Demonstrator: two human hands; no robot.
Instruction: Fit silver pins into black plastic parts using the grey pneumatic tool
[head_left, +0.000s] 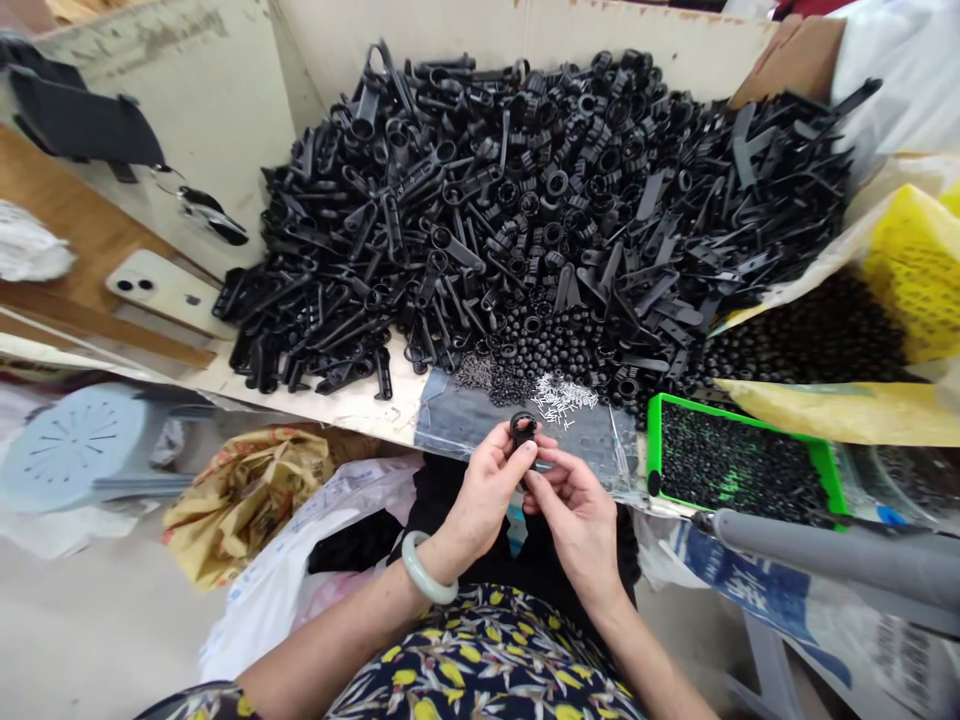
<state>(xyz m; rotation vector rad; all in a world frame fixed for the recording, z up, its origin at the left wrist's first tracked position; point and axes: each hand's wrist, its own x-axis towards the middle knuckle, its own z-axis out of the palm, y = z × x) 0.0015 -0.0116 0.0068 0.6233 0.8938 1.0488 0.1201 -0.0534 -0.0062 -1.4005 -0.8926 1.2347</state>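
Between my two hands, just off the bench's front edge, is a small black plastic part with a ring-shaped top [523, 428]. My left hand [491, 485], with a pale bangle on its wrist, pinches the part between thumb and fingers. My right hand [577, 510] has its fingers curled together at the lower end of the part; what they grip there is hidden. Right behind the hands, a heap of small silvery pins [564, 398] lies on a grey mat [450, 415]. Beside the pins are small dark springs or similar bits [475, 372] and black round caps [551, 340].
A large pile of black plastic parts [465, 200] covers the bench. At right stand a green tray [654, 450] of tiny black pieces, a yellow bag [911, 270] and a grey cylindrical tool [825, 550]. At left are a phone [161, 290] and a blue stool [71, 445].
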